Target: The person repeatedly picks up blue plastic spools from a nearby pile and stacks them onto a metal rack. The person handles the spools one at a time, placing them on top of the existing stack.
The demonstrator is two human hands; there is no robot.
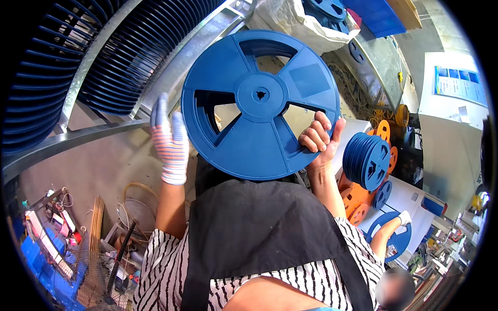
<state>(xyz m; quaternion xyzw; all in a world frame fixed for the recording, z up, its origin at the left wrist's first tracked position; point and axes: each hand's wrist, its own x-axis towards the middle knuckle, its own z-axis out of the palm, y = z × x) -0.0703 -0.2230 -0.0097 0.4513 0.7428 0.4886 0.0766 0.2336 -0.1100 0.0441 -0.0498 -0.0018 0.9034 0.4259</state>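
A large blue plastic reel (254, 129) is held up in front of my chest, its round face toward me. The face has three openings, and a small hole pierces the hub. My right hand (319, 140) is bare and grips the reel at its lower right, fingers curled through an opening and thumb up by the rim. Beside the left rim, my left hand (170, 145) wears a striped knit glove. Its fingers point up, stretched out, and hold nothing; whether they touch the rim I cannot tell.
A metal rack (83, 78) with rows of blue discs curves along the left. A white sack (282, 20) holds blue reels at the top. To the right are stacked blue reels (365, 160) and orange reels (358, 199). Another person's gloved hand (404, 217) touches a blue reel.
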